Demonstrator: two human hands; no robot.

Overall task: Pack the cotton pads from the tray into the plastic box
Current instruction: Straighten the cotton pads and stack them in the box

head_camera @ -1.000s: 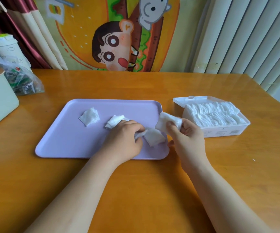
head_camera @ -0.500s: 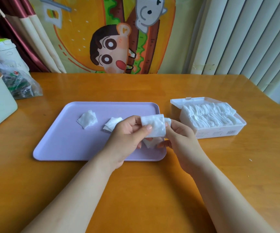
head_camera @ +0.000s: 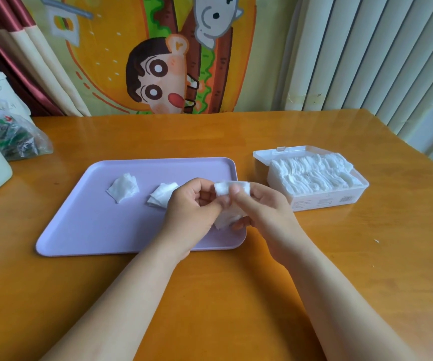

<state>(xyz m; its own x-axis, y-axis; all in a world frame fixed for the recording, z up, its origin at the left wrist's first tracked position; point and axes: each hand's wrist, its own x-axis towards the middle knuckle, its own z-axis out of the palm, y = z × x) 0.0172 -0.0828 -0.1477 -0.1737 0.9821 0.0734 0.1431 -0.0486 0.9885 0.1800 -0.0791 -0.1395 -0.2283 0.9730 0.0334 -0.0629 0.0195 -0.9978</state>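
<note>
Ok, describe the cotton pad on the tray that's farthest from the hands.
On the lilac tray left of the plastic box, two pads lie loose. Yours is the leftmost cotton pad, lying alone; the other pad is partly hidden by the left hand.

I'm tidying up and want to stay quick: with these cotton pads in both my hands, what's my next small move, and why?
Probably move the held pads right with the right hand and lay them in the plastic box. Both it and the left hand grip them over the tray; the box stands open, and a far-left pad and a middle pad lie waiting.
</note>
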